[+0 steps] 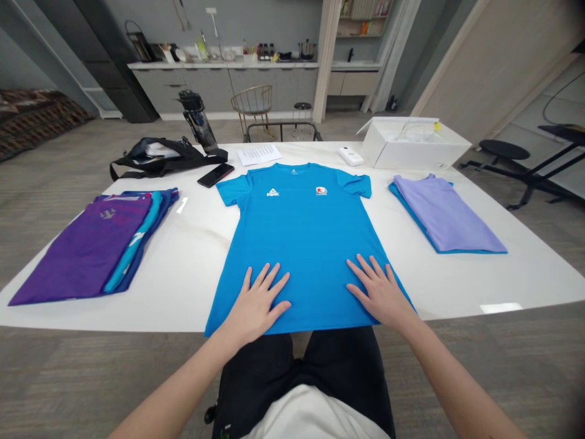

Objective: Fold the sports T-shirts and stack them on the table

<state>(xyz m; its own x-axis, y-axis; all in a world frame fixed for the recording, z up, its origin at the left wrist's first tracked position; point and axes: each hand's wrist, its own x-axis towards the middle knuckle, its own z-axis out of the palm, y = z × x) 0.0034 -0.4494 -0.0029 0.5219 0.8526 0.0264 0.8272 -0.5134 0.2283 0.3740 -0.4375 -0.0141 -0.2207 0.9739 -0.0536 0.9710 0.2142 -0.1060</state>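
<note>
A blue T-shirt (pixel 305 231) lies spread flat, front up, in the middle of the white table (pixel 192 268), its hem at the near edge. My left hand (pixel 258 300) rests flat on the lower left of the shirt, fingers spread. My right hand (pixel 377 289) lies flat on the lower right of the shirt, fingers spread too. Neither hand holds anything.
A stack of purple and blue garments (pixel 98 244) lies at the left, a folded lilac garment on a blue one (pixel 445 213) at the right. At the back are a black bag (pixel 158 155), a phone (pixel 216 175), a paper sheet (pixel 259 154), a white device (pixel 351 157) and an open white box (pixel 414 143).
</note>
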